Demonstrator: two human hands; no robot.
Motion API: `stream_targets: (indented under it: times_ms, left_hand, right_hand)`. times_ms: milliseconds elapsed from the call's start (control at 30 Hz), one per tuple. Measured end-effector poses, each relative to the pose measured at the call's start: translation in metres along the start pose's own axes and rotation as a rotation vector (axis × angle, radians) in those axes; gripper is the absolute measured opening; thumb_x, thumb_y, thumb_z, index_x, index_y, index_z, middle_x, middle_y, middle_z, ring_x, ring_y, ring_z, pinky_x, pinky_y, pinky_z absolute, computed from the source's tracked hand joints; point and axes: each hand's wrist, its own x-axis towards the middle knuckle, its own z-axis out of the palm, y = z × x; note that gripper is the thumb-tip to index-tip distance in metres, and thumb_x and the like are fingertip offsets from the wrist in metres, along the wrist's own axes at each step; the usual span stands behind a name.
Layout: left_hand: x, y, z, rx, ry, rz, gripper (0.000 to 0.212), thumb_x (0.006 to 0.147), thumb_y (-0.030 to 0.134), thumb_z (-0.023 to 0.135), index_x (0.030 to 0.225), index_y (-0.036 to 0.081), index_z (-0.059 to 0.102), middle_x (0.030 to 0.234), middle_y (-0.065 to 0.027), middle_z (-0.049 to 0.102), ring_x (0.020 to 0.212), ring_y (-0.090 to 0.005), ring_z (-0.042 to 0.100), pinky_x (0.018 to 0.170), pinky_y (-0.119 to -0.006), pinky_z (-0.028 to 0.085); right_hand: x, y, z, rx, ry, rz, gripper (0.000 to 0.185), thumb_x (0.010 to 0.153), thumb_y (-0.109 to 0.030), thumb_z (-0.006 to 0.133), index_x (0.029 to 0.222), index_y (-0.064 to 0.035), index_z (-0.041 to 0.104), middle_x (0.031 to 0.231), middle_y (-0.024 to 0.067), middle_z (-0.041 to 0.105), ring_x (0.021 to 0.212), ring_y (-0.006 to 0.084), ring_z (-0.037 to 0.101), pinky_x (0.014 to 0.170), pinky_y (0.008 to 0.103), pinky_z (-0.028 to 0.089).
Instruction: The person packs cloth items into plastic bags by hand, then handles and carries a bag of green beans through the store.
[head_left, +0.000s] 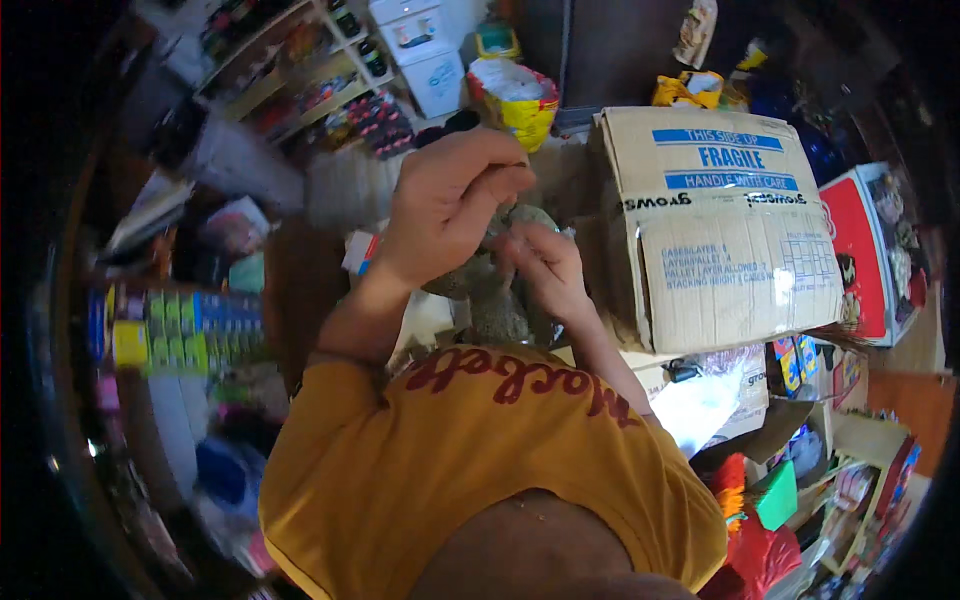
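My right hand (551, 270) pinches the gathered neck of a clear plastic bag (499, 311) filled with a brownish-green granular material. The bag hangs or rests just in front of my shirt; its base is hidden. My left hand (450, 202) is raised above and to the left of it, with thumb and fingertips closed together. A thin dark line shows at those fingertips, too small to identify. Behind my hands another greenish filled bag (534, 217) is partly visible.
A large cardboard carton (735, 255) marked fragile stands close on the right. Ahead are a white water dispenser (427, 67), a yellow-and-red sack (525, 112) and a shelf of goods (300, 82). Boxed products (195, 330) lie left; a red box (855, 255) sits beyond the carton.
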Motion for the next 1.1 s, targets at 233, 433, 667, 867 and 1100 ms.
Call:
stream_targets:
  times_ms: [233,433,667,867,1100]
  left_hand:
    - [0.088,-0.113,-0.017,-0.219,-0.213,-0.056,0.006,0.081,0.001,0.053,0.086,-0.001,0.056,0.07,-0.0077,0.059,0.063,-0.0131,0.059,0.056,-0.025,0.045]
    - [0.145,-0.186,-0.009,-0.152,-0.198,0.079,0.01,0.079,-0.003,0.053,0.088,-0.001,0.056,0.07,-0.0102,0.058,0.063,-0.0191,0.06,0.058,-0.027,0.046]
    - [0.199,-0.243,0.017,-0.035,-0.093,0.338,0.013,0.078,-0.01,0.053,0.088,-0.002,0.057,0.076,-0.0106,0.06,0.069,-0.0178,0.059,0.065,-0.025,0.046]
    - [0.264,-0.31,0.044,-0.172,-0.179,0.288,0.012,0.079,-0.01,0.053,0.088,-0.003,0.057,0.078,-0.0105,0.06,0.068,-0.0171,0.058,0.063,-0.025,0.047]
    - [0.365,-0.418,0.06,-0.438,-0.314,0.347,0.013,0.08,-0.012,0.049,0.089,-0.004,0.056,0.077,-0.0092,0.056,0.068,-0.0145,0.056,0.061,-0.024,0.048]
  right_hand:
    - [0.088,0.049,-0.029,-0.147,0.315,-0.07,0.018,0.087,-0.014,0.054,0.085,0.002,0.06,0.083,0.0069,0.06,0.076,0.0126,0.054,0.069,0.0253,0.042]
    - [0.153,0.067,-0.055,-0.26,0.442,0.08,0.013,0.085,-0.01,0.055,0.088,0.0022,0.058,0.066,0.0075,0.053,0.062,0.0123,0.05,0.059,0.0248,0.041]
    - [0.223,0.08,-0.075,-0.288,0.586,-0.033,0.011,0.086,-0.008,0.053,0.088,0.0024,0.057,0.066,0.0052,0.05,0.061,0.0115,0.047,0.059,0.0247,0.041]
    - [0.285,0.116,-0.108,-0.161,0.752,0.005,0.012,0.086,-0.009,0.054,0.088,0.0027,0.058,0.069,0.004,0.051,0.064,0.0095,0.048,0.059,0.0239,0.04]
    - [0.395,0.157,-0.151,-0.338,0.957,0.013,0.01,0.085,-0.007,0.054,0.085,0.002,0.058,0.058,0.0028,0.047,0.053,0.0093,0.045,0.05,0.0248,0.038]
